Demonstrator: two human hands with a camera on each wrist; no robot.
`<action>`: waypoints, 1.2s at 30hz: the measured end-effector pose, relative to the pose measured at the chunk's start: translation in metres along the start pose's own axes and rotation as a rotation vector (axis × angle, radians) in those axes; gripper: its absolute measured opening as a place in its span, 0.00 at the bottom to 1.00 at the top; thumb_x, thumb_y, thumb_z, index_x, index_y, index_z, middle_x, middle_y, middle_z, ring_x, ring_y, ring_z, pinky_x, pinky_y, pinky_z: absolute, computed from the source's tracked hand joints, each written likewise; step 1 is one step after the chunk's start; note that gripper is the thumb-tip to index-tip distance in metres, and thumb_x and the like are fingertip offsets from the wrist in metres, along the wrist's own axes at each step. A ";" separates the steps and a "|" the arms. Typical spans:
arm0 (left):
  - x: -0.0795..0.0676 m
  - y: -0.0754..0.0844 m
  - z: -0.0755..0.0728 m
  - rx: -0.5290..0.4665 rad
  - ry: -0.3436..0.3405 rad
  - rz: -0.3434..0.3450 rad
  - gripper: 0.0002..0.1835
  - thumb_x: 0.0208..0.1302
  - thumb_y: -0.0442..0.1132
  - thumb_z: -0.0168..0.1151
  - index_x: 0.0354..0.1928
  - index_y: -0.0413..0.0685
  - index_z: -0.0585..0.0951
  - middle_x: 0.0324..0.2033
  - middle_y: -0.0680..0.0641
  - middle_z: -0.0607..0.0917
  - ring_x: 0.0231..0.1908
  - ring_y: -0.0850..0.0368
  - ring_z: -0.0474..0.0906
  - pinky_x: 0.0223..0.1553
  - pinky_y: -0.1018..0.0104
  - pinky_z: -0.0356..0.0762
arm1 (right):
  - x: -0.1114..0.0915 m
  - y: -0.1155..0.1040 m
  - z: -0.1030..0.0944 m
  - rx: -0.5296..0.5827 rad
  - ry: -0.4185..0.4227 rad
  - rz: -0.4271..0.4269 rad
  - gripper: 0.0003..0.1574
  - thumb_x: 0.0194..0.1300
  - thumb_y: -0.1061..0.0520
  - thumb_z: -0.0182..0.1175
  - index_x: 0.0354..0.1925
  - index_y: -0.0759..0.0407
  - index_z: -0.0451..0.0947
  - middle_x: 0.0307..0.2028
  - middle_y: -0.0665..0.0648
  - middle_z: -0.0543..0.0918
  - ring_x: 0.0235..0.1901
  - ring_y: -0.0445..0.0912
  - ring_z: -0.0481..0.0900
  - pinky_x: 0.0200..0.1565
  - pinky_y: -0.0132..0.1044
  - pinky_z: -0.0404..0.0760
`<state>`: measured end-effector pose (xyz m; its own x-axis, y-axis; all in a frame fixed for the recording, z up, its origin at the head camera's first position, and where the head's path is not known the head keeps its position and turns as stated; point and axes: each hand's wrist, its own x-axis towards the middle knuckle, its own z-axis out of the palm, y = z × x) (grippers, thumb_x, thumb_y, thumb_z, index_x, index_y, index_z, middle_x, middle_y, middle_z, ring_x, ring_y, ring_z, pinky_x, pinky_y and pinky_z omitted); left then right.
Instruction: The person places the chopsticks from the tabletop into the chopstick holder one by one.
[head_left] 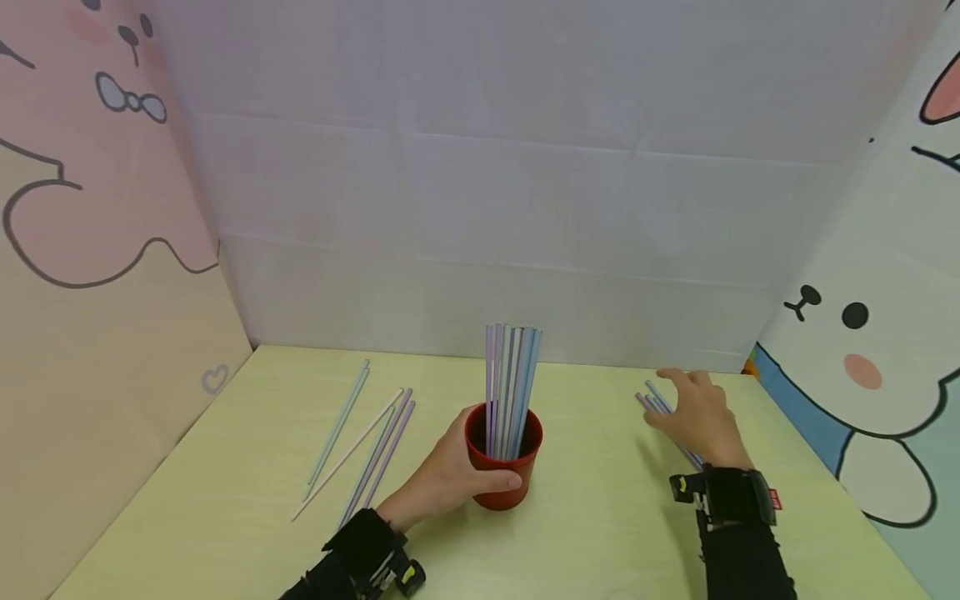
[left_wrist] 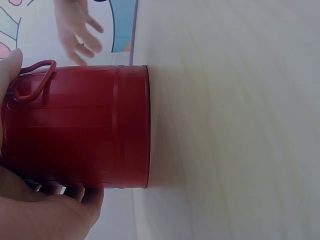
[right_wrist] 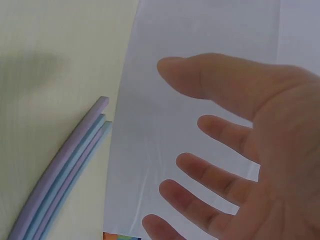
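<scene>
Two hands are at work over one pale yellow table [head_left: 592,517] with a faint wood grain: the left hand [head_left: 447,477] is clamped round one red, round, shiny cup [left_wrist: 95,127], its thumb across the near side, while the right hand [head_left: 699,421] holds nothing, its thumb and four fingers spread apart. The cup stands upright near the middle of the table, and the left wrist view shows one red looped handle [left_wrist: 37,85] near its rim. Inside it stands one bundle of slender pastel sticks [head_left: 512,383] in purple, pale green, white and light blue, overlapping too closely for an exact count. Six more sticks lie on the table left of the cup: two slim pale green sticks [head_left: 339,427] close together, one slim white stick [head_left: 347,456] slanting beside them, and one slim bluish stick [head_left: 366,468] together with two slim purple sticks [head_left: 390,455] nearest the left hand. Right of the cup, just beside the right hand, lies one cluster of four thin sticks [right_wrist: 67,167], two purple and two light blue, side by side; in the right wrist view the fingers are apart from them. Each wrist, two in all, wears one black strap with a small device.
</scene>
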<state>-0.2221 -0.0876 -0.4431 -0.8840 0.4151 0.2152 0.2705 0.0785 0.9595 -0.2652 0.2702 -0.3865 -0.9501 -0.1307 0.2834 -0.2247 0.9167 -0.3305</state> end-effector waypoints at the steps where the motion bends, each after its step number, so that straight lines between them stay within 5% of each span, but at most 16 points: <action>1: 0.000 0.001 0.000 0.003 0.001 -0.001 0.46 0.49 0.41 0.75 0.67 0.55 0.58 0.58 0.51 0.71 0.55 0.52 0.69 0.51 0.50 0.72 | 0.000 0.002 0.002 -0.003 -0.018 0.012 0.43 0.56 0.49 0.68 0.64 0.64 0.64 0.54 0.77 0.63 0.47 0.72 0.63 0.37 0.66 0.73; 10: -0.003 0.003 -0.001 0.047 0.031 -0.040 0.48 0.46 0.48 0.77 0.67 0.61 0.58 0.57 0.57 0.70 0.54 0.57 0.69 0.52 0.53 0.71 | -0.001 0.016 0.019 0.004 -0.116 0.051 0.41 0.53 0.51 0.69 0.59 0.68 0.67 0.46 0.75 0.68 0.37 0.64 0.68 0.31 0.54 0.73; 27: -0.001 0.003 -0.001 0.005 0.006 -0.020 0.45 0.48 0.44 0.76 0.66 0.60 0.59 0.57 0.56 0.71 0.54 0.57 0.70 0.52 0.53 0.71 | 0.000 0.024 0.029 -0.021 -0.206 0.091 0.32 0.52 0.56 0.67 0.52 0.73 0.72 0.30 0.60 0.72 0.30 0.53 0.69 0.29 0.46 0.69; 36: -0.002 0.003 -0.001 0.010 0.012 -0.025 0.46 0.48 0.45 0.76 0.66 0.60 0.59 0.57 0.56 0.71 0.54 0.57 0.69 0.52 0.53 0.71 | -0.002 0.017 0.029 0.041 -0.217 0.099 0.22 0.54 0.61 0.63 0.47 0.71 0.76 0.32 0.62 0.81 0.29 0.52 0.75 0.28 0.47 0.75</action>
<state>-0.2201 -0.0889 -0.4400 -0.8948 0.4024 0.1934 0.2520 0.0978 0.9628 -0.2733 0.2749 -0.4192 -0.9911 -0.1236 0.0490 -0.1330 0.9134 -0.3847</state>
